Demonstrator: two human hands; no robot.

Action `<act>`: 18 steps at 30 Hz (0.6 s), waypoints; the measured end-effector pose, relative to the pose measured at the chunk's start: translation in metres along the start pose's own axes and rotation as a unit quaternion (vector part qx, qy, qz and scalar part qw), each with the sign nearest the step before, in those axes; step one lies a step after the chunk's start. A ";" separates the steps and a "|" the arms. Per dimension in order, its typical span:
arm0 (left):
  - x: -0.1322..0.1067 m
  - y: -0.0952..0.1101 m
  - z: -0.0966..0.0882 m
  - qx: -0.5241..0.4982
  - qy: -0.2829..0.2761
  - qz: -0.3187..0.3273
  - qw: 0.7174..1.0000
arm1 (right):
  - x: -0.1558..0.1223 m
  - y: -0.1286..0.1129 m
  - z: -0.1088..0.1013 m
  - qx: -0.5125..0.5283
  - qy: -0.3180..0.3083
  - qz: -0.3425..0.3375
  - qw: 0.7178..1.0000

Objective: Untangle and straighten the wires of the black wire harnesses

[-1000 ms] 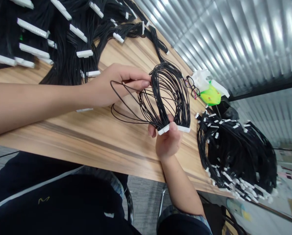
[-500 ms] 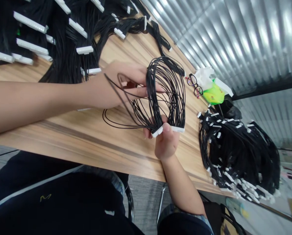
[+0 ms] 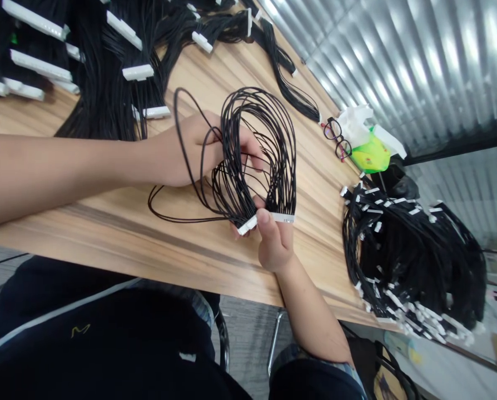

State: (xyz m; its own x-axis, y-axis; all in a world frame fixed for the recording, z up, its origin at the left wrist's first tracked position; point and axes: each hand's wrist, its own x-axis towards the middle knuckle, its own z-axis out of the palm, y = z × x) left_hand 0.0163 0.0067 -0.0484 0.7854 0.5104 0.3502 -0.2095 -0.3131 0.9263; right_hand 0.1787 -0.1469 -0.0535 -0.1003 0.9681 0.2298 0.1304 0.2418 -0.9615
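A wire harness of thin black wires [image 3: 290, 150], bent into a round loop, is held up over the wooden table. Its white connectors [image 3: 283, 217] are pinched side by side by my right hand [image 3: 276, 244], thumb on top. My left hand [image 3: 202, 147] reaches in from the left with its fingers curled through the loop around the wires; some fingertips are hidden behind them. A few loose wires stick out leftward, passing over and below the left hand.
Many black harnesses with white connectors [image 3: 138, 72] lie at the upper left. A large coiled heap of harnesses [image 3: 419, 261] sits at the right. Eyeglasses [image 3: 338, 139] and a green and white packet [image 3: 371, 155] lie near the corrugated metal wall [image 3: 390, 61].
The looped harness and both hands have shifted a little left in view. The fingers of my left hand, straighter before, are now curled through the loop.
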 end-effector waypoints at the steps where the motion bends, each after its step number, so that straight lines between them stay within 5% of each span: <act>1: 0.000 0.002 0.000 0.017 0.011 0.008 1.000 | 0.000 0.000 0.000 0.000 -0.007 -0.002 1.000; 8: 0.003 0.022 0.004 0.027 0.047 -0.004 0.999 | 0.000 -0.001 -0.001 -0.016 -0.010 0.006 1.000; 12: 0.001 0.023 0.003 -0.029 0.007 0.003 1.000 | -0.004 0.006 -0.001 -0.011 -0.010 0.008 1.000; 18: -0.001 0.025 -0.005 0.037 -0.036 0.016 0.999 | -0.008 0.007 -0.003 -0.034 -0.010 0.013 0.999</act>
State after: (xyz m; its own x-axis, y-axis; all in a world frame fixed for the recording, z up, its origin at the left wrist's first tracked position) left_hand 0.0075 0.0025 -0.0244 0.8196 0.4406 0.3663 -0.1937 -0.3885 0.9009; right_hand 0.1832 -0.1522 -0.0620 -0.1152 0.9727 0.2016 0.2004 0.2216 -0.9543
